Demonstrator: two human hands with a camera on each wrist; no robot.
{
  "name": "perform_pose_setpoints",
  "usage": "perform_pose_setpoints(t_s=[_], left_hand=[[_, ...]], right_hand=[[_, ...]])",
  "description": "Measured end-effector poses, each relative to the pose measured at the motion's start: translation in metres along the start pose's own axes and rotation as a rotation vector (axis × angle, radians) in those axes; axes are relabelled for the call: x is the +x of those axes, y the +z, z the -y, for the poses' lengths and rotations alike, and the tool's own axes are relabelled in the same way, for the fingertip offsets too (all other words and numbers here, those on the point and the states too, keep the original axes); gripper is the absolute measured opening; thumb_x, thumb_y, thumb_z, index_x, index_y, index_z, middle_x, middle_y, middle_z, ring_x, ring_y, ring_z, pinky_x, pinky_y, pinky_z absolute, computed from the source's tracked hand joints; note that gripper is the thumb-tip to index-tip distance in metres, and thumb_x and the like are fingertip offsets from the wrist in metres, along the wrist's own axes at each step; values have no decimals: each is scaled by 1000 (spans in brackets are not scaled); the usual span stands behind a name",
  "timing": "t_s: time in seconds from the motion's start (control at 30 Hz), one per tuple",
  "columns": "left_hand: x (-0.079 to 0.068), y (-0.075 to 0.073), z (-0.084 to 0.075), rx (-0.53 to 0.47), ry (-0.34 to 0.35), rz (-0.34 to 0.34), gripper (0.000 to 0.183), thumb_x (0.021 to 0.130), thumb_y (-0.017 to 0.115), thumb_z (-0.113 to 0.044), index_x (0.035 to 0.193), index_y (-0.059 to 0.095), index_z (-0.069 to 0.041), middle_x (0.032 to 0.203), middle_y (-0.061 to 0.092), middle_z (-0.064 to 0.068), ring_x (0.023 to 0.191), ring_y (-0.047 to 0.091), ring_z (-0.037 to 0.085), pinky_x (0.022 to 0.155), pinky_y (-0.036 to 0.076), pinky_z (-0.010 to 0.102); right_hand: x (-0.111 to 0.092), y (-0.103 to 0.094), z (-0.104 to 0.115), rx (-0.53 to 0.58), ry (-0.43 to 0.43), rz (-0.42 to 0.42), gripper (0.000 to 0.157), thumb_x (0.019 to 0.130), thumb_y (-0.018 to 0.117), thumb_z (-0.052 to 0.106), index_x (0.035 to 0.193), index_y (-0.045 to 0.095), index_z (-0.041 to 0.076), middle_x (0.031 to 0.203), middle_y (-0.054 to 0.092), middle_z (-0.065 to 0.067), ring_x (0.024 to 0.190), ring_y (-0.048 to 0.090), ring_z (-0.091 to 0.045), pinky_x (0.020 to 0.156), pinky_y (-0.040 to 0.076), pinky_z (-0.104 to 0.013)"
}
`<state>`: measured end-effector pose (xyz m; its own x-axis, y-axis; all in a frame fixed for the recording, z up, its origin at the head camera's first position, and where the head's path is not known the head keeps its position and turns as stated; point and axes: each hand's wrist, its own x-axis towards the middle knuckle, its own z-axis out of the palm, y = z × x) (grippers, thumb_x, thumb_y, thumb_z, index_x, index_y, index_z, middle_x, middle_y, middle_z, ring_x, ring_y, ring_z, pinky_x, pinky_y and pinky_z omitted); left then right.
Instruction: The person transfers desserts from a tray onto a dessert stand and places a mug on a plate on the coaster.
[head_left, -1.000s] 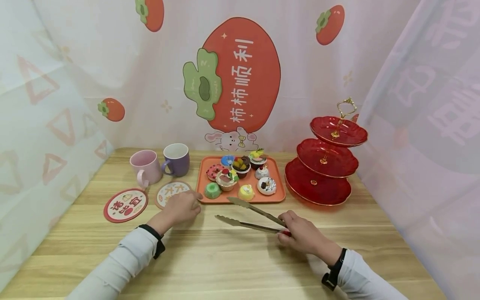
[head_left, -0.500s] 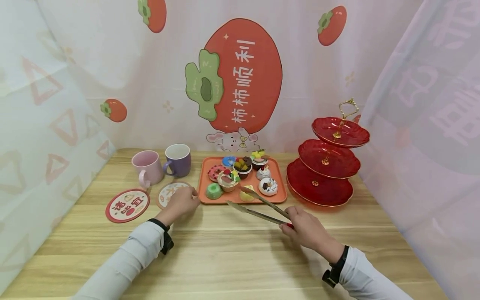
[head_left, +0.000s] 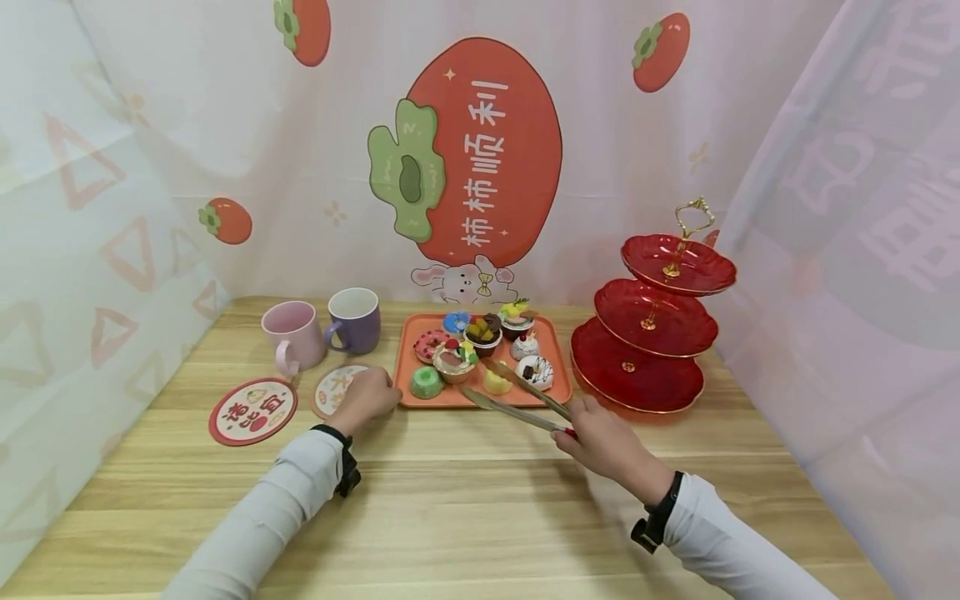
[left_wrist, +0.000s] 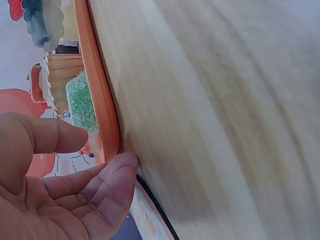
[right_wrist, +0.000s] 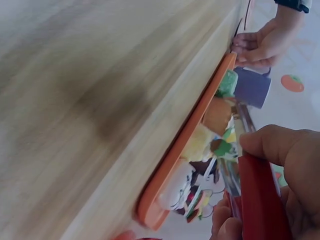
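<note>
My right hand (head_left: pixel 611 442) grips red-handled metal tongs (head_left: pixel 517 412) with their jaws apart. The tongs reach over the front of the orange tray (head_left: pixel 552 337), one arm on each side of a small yellow cake (head_left: pixel 493 384). Their tips lie near the cream-topped cupcake (head_left: pixel 453 367). At the tray's front left corner is my left hand (head_left: pixel 366 395). In the left wrist view its thumb stands apart from the loosely bent fingers (left_wrist: pixel 120 172), whose tips are right at the orange rim. A green cake (left_wrist: pixel 81 102) sits just inside that corner.
More toy sweets crowd the tray, among them a white donut (head_left: pixel 535 372) and a pink donut (head_left: pixel 431 344). To the right rises a red three-tier stand (head_left: pixel 660 379). Pink (head_left: pixel 296 337) and purple (head_left: pixel 358 321) mugs and two round coasters (head_left: pixel 253 411) are at the left.
The tongs have moved forward from the table in front of the tray to over its front edge, around the yellow cake. My left hand stays by the tray corner.
</note>
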<state>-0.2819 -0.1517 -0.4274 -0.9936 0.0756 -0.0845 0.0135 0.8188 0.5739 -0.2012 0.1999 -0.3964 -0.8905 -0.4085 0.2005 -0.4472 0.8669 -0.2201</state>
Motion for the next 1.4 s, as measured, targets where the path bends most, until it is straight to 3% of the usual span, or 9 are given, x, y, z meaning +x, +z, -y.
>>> perform_pose_setpoints(t_s=[0.17,0.5,0.93,1.4], left_hand=[[9,3,-2,11,-27,-4,33,80,57,-8,55,37,-12,51,29,-1,43,32,13,43,28,26],[15,8,-3,133,2,-44,32,78,59,-5,56,37,-10,55,30,1,53,34,18,51,30,30],[9,8,-7,99,4,-32,32,78,56,0,55,36,-11,54,25,0,48,29,16,48,26,28],[13,10,-6,82,-24,-15,31,78,56,1,57,37,-11,55,25,0,48,30,16,47,27,28]], right_hand=[[7,0,7,-13,27,13,27,80,70,25,82,51,6,73,39,-3,55,39,-15,46,33,-28],[20,0,14,-6,57,47,26,80,69,27,78,51,9,69,40,-3,59,39,-17,47,33,-30],[37,7,22,-49,31,31,23,81,67,26,76,52,9,71,43,-3,64,41,-19,53,35,-32],[47,8,27,10,113,101,27,84,64,28,70,49,10,71,43,-6,59,42,-20,49,33,-32]])
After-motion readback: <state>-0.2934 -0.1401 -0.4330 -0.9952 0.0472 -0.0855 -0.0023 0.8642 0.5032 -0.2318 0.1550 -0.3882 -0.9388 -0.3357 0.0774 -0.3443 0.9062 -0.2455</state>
